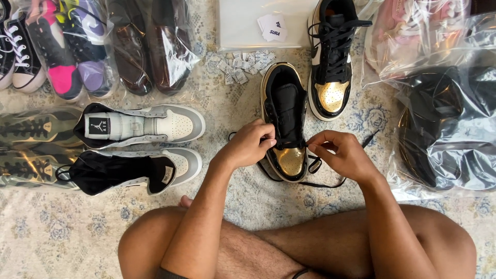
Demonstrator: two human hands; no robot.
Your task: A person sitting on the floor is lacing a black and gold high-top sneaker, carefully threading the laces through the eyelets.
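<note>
A black and gold high-top sneaker [284, 103] lies on the rug in front of my crossed legs, toe towards me. My left hand [248, 144] pinches the black shoelace [315, 182] at the left side of the lowest eyelets. My right hand [343, 154] pinches the same lace at the right side, just above the gold toe. Loose lace ends trail on the rug around the toe. The matching sneaker [330, 57], fully laced, stands just beyond to the right.
Two grey and white sneakers [155, 124] lie at left, one with a black cloth [111, 173] over it. Bagged shoes [93, 46] line the far left and top. Clear plastic bags with dark shoes [444, 124] crowd the right. Small white packets [240, 64] lie scattered near a white bag [258, 23].
</note>
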